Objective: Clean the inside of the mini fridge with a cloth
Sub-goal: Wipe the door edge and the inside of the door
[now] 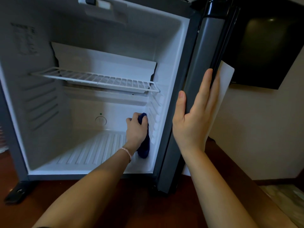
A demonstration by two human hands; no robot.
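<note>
The mini fridge [49,99] stands open in front of me, its white inside empty. My left hand [135,129] reaches deep into the lower compartment and grips a dark blue cloth [144,145], pressed against the ribbed right inner wall near the back corner. Part of the cloth hangs down below my fist. My right hand [195,116] lies flat on the grey edge of the open door [197,66], thumb on the inner side and fingers wrapped over the outer side.
A white wire shelf [97,79] spans the fridge at mid height, with a white panel behind it. The fridge floor [92,150] is ribbed. The fridge sits on a dark wooden surface [115,203]. A black screen [266,45] hangs on the wall to the right.
</note>
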